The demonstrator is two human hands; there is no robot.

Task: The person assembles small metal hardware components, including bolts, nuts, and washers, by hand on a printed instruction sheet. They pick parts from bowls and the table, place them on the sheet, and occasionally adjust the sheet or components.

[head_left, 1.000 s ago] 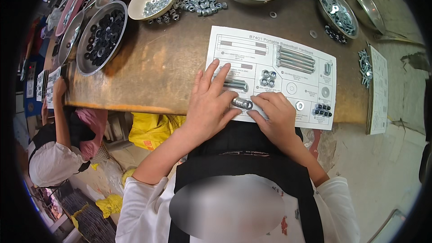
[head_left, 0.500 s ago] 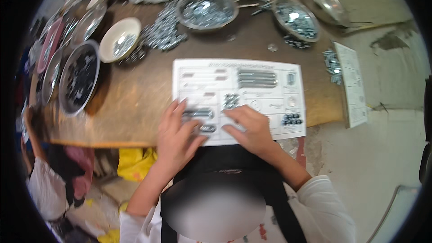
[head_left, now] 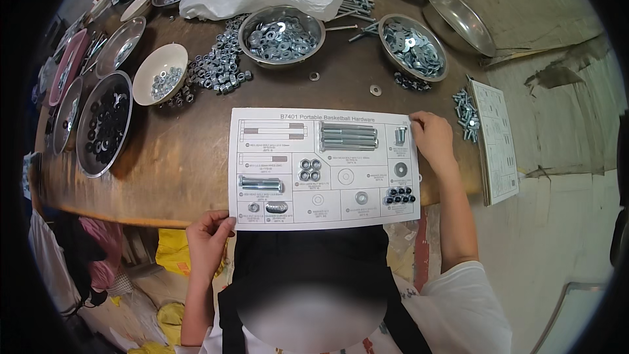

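White rectangular printed card point(head_left: 298, 224), bearing long silver hex-head bolts point(head_left: 347, 139) and four silver hex nuts point(head_left: 304, 175), is set at the near edge of the brown wooden tabletop point(head_left: 196, 187). Its near left corner is pinched between thumb and fingers of the left hand point(head_left: 208, 239); its far right corner is touched by the fingertips of the right hand point(head_left: 436, 134), though whether it is pinched cannot be told. It is probably best held level and shifted gently, lest parts be jarred. Its long axis is laid left to right, its titled edge pointed toward the tabletop's far side
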